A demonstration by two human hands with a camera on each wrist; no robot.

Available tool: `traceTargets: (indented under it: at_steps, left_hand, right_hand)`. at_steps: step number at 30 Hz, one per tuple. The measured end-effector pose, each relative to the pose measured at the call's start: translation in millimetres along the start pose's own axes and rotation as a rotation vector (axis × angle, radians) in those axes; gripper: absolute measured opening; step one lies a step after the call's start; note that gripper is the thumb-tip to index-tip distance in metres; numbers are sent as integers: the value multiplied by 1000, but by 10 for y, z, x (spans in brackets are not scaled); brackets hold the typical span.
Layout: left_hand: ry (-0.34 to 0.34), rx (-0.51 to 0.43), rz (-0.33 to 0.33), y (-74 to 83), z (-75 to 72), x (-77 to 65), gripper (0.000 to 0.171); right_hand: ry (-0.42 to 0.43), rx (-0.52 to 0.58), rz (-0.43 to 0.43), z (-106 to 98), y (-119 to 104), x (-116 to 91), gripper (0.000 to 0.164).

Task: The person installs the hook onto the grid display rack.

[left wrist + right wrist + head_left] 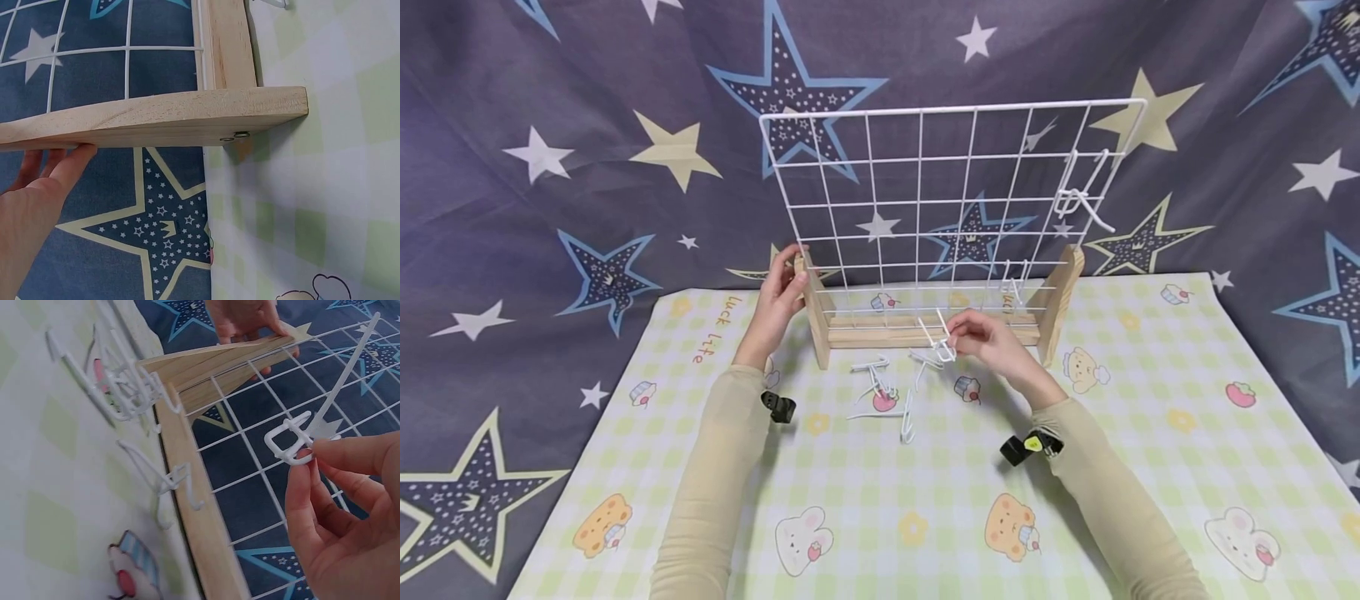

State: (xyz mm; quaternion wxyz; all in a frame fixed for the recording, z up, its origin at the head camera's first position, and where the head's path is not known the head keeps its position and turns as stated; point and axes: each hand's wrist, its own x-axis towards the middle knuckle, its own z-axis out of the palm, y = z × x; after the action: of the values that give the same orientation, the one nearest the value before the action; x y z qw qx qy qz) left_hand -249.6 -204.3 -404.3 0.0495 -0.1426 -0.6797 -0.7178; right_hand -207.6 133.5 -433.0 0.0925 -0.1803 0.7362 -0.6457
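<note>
The wire grid (pixel 919 202), between left support (pixel 817 325) and right support (pixel 1058 307), bars your way far; loose white hooks (pixel 906 417) obstruct the counter (pixel 865 483) just before it; nearer, you can pass between your sleeves (pixel 709 483).

L sleeve (pixel 707 483) & R sleeve (pixel 1123 500): both long, plain beige, snug fit, w/ soft creases, ending approx. at the wrist. L cam (pixel 781 408) & R cam (pixel 1017 451): 1 per wrist, both sm., blk, boxy. Yellow-green spot (pixel 1033 444) beside R cam, poss. a sticker, too sm. to tell. L hand (pixel 781 292) & R hand (pixel 994 343) bare past sleeve ends.
</note>
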Motion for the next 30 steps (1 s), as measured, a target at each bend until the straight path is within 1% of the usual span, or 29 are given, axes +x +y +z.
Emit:
traceTargets:
  at_steps: [3, 8, 13, 16, 21, 26, 30]
  left_hand:
    - [5, -5, -5, 6, 1, 0, 42]
    - [11, -6, -9, 6, 7, -2, 43]
    - [12, -10, -7, 0, 13, -1, 44]
    - [11, -12, -8, 12, 19, -4, 44]
    - [9, -6, -7, 22, 30, -8, 44]
    - [6, 6, 4, 2, 18, -3, 44]
    - [5, 24, 6, -7, 15, -3, 45]
  right_hand:
    - [13, 25, -15, -6, -48, 19, 22]
    - [56, 54, -11, -8, -113, 45, 23]
    - [103, 45, -43, -6, -178, 78, 20]
    - [116, 42, -78, -9, -218, 91, 18]
    - [131, 58, -111, -18, -247, 99, 18]
    - [146, 45, -125, -28, -266, 118, 19]
    - [155, 57, -136, -28, -280, 146, 17]
